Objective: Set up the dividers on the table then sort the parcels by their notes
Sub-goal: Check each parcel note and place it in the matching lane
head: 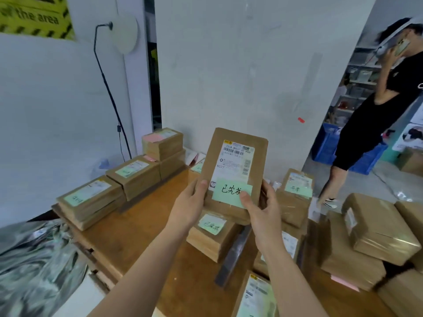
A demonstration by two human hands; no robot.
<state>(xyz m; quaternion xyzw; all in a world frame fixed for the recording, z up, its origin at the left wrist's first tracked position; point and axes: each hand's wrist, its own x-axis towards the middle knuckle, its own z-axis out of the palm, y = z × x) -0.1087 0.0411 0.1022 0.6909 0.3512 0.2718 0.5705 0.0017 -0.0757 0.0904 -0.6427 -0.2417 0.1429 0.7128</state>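
The left hand (190,202) is gripping the lower left edge of a parcel (233,170), thumb lying across its front. The right hand (263,207) is grasping the lower right edge, its thumb pressing on a green note (231,191) stuck at the bottom of the parcel's face. The parcel is being held upright above the table (137,236), with a white label (237,159) showing above the note. Directly under it a stack (212,236) topped with another green note is sitting beside a dark divider (233,255) lying flat on the table. More stacks are lining the left wall, and loose parcels are piling up at the right. A person (375,110) in black is standing at the far right.
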